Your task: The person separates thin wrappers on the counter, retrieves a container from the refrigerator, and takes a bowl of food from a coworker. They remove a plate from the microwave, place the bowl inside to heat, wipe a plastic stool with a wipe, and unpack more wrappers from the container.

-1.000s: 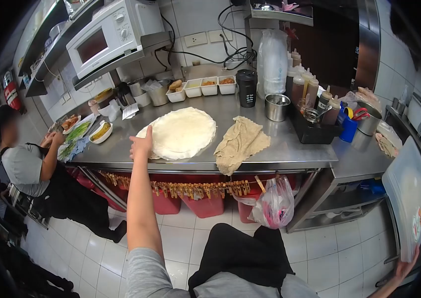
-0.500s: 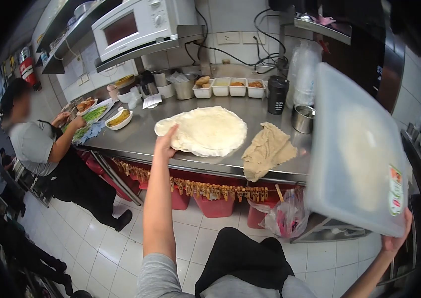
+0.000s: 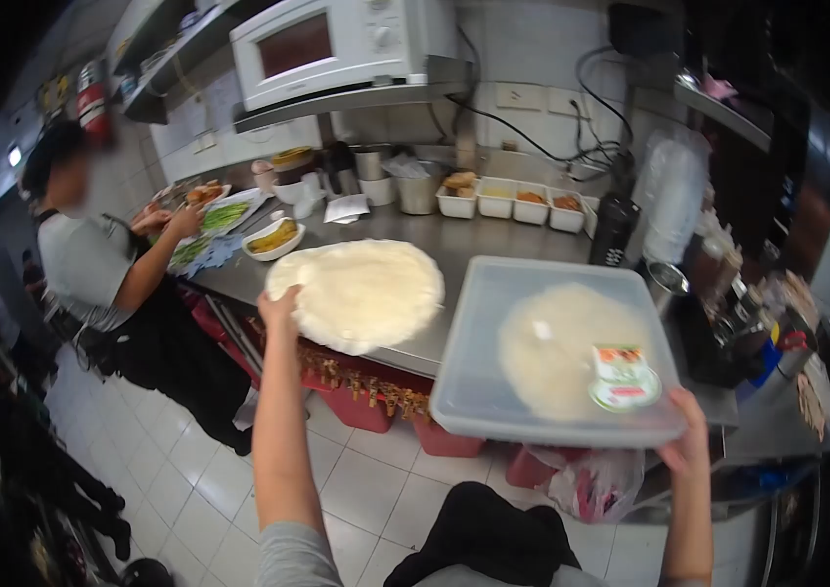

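A stack of round, pale dough sheets is at the front edge of the steel counter. My left hand grips its left rim, with the thumb on top and the fingers underneath. My right hand is closed on the lower right corner of a translucent plastic container, which hangs tilted over the counter's front edge, right of the dough. A pale round shape and a green and orange label show on the container. It hides the brown cloth seen earlier.
Small white trays of food stand at the back, near a black cup. A microwave juts out above. On the left, a co-worker handles food beside a white bowl. Clothespins hang below the counter edge.
My right hand has brought the container from the far right across to beside the dough. The dough has shifted toward the counter's front edge in my left hand. The view has turned right.
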Tool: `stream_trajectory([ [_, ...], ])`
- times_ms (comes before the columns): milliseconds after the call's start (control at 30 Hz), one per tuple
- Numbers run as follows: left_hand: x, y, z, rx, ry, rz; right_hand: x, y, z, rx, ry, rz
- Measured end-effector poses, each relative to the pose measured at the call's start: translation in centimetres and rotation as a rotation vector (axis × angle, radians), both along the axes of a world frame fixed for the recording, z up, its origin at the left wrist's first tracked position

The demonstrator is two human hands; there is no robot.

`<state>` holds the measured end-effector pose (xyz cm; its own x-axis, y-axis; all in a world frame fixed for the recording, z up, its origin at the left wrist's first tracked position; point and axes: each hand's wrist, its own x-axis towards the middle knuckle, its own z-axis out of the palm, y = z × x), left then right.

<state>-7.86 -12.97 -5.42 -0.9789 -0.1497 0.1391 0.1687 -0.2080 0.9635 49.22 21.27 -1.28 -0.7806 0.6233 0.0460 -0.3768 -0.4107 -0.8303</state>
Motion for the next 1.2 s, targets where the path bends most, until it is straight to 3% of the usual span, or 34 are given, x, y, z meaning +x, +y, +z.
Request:
stream_trajectory([
  [33,-0.7,0.1,-0.5,0.049,0.040,0.042,-1.6,-0.5,0.1,-0.017,0.007,0.019],
  [67,-1.0,0.1,-0.2,-0.112,0.057,0.135,-2.6,-0.4,-0.2,0.018,0.001,0.015],
  [100,-2.4,-0.3,-0.6,-0.354,0.130,0.206,-3.5,-0.3,-0.7,0.024,-0.004,0.029],
  [133,-1.9,-0.9,0.9,-0.777,0.076,0.298,-4.4,0.3,-2.0,0.041,0.006,0.039],
  [167,2.0,-0.1,2.9,-0.831,0.277,0.448,-4.4,0.1,-2.1,-0.022,0.017,0.064],
  [233,6.5,1.0,7.2,-0.883,0.650,0.526,-4.8,-0.4,-1.7,-0.139,0.048,0.118],
  [267,8.3,2.1,9.1,-0.830,0.884,0.464,-4.6,-0.3,-1.8,-0.153,0.113,0.203],
  [333,14.9,5.7,11.7,-0.623,1.098,-0.020,-3.8,0.1,-2.2,-0.173,0.244,0.363],
  [400,26.1,9.3,13.9,-0.725,1.200,-0.390,-3.7,-0.1,-2.8,-0.115,0.281,0.343],
  [433,29.2,11.0,13.1,-0.632,1.269,-0.651,-3.7,-0.2,-3.1,-0.087,0.295,0.338],
  [533,35.2,15.9,10.2,-0.642,1.635,-0.860,-3.6,-0.6,-3.1,-0.010,0.301,0.325],
  [867,40.0,20.1,10.1,-1.004,1.559,-0.969,-3.9,0.1,-4.3,0.025,0.355,0.380],
  [967,41.0,20.0,11.1,-1.253,1.534,-0.958,-4.1,-0.5,-4.5,0.034,0.339,0.352],
  [1167,42.2,19.6,8.4,-1.273,1.937,-0.375,-5.0,-2.4,-4.5,0.029,0.339,0.240],
  [1200,42.0,19.5,8.3,-1.264,1.936,-0.373,-5.1,-2.6,-4.5,0.001,0.348,0.262],
])
